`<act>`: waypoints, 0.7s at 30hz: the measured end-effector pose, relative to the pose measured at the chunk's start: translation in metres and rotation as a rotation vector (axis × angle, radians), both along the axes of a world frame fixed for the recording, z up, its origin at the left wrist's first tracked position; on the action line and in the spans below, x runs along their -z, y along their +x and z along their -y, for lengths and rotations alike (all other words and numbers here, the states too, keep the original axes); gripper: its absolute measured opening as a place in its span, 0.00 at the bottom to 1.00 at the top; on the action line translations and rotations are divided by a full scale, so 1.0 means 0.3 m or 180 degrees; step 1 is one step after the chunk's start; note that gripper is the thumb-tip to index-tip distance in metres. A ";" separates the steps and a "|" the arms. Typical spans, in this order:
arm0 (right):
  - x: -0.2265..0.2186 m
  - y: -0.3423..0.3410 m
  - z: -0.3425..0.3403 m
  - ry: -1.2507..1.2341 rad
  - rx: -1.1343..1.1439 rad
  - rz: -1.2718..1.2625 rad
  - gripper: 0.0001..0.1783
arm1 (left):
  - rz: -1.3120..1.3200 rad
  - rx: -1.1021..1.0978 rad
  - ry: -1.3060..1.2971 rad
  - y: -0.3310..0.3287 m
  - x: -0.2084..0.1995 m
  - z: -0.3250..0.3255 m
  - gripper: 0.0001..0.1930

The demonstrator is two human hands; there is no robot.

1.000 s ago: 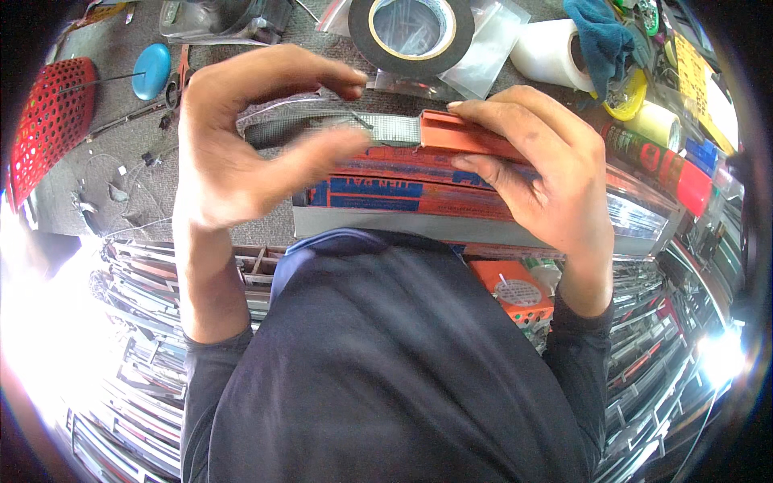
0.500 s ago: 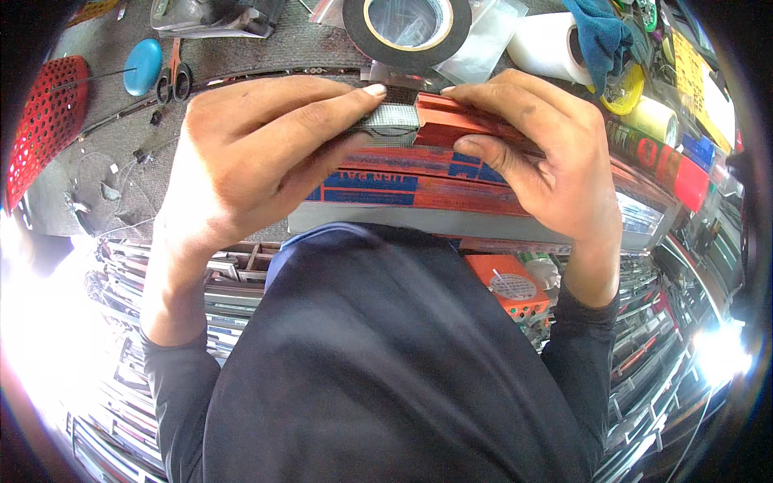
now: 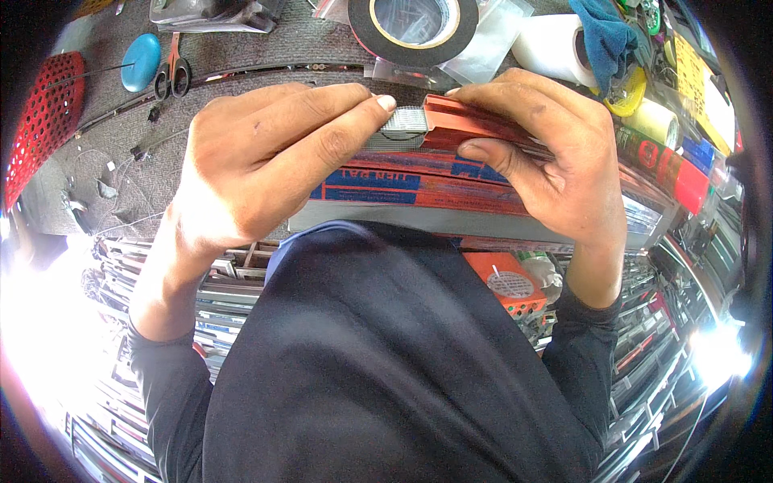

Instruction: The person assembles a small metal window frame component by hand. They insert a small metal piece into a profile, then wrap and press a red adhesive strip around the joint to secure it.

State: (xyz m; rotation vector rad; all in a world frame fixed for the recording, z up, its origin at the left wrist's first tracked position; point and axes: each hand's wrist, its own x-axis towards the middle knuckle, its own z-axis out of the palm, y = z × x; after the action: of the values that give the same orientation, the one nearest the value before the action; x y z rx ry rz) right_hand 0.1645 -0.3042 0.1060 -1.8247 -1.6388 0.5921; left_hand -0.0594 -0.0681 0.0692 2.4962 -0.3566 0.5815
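Red channel (image 3: 451,134) meeting a mesh strip (image 3: 407,121) at a crowded surface (image 3: 298,48)

In the head view, the right hand (image 3: 555,153) is gripping the channel between thumb and fingers. The left hand (image 3: 262,161) is holding its fingers together over the strip, just beside the channel's end; whether it is pinching, one cannot tell. Scissors (image 3: 171,74) and a blue disc (image 3: 142,61) are lying near a red basket (image 3: 44,129), while a black tape roll (image 3: 415,56), a white roll (image 3: 551,50) and a blue cloth (image 3: 604,44) are crowding the far side. Thin metal lengths (image 3: 161,386) are spreading around the person, and a light (image 3: 719,354) is glaring at lower right
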 end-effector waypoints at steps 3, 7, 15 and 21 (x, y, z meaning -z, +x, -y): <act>-0.002 -0.002 -0.005 0.0007 -0.0028 0.0059 0.27 | 0.0040 -0.0020 0.0035 0.002 -0.001 0.003 0.23; 0.007 -0.006 -0.011 0.0078 -0.0005 -0.0019 0.27 | -0.0213 -0.0156 -0.0205 0.009 -0.028 0.009 0.22; -0.015 -0.108 0.035 0.0130 0.0315 0.0208 0.29 | -0.1030 -0.0336 -0.0774 0.037 -0.125 0.050 0.21; 0.022 -0.178 0.088 0.0394 0.0618 0.0269 0.31 | -0.1032 -0.0434 -0.0617 0.028 -0.136 0.097 0.21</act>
State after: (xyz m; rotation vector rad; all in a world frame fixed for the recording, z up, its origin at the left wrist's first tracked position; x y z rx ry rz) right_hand 0.1112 -0.3306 0.0994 -1.9110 -1.4938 0.3259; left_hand -0.0511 -0.0973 0.1101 2.3844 -0.0059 0.2410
